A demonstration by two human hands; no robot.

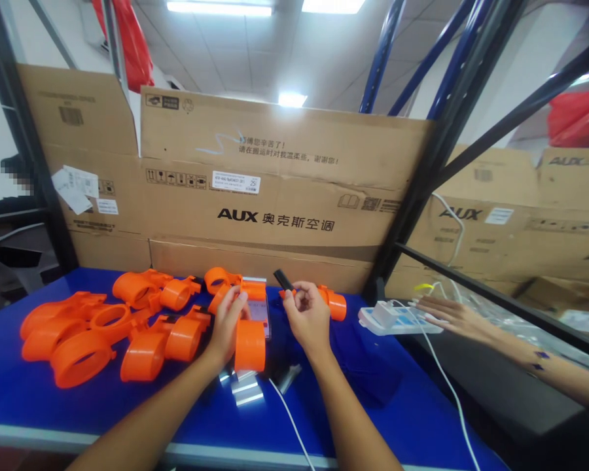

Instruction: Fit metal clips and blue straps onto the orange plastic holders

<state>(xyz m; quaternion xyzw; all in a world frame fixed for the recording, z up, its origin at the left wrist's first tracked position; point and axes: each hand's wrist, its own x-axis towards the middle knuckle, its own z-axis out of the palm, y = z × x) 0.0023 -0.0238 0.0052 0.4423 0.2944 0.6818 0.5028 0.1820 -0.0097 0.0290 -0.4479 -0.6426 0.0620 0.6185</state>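
My left hand (230, 318) is closed on an orange plastic ring part (250, 347), whose wide band hangs below the fingers. My right hand (308, 314) is closed, thumb against fingers, around a small black stick-like piece (283, 279) that juts up to the left; its exact kind is unclear. Just behind the right hand lies another orange ring part (337, 305). Between the hands, a flat device or card with a pale face (261, 309) is partly hidden by orange parts. Shiny silvery pieces (247, 389) lie on the blue table below.
Several orange ring parts (81, 360) cover the left of the blue table (44, 409). A cardboard sheet (275, 170) stands behind. At right, another person's hand (451, 317) is by a power strip (397, 320); a white cable (444, 379) runs down. Dark blue cloth (363, 366) lies nearby.
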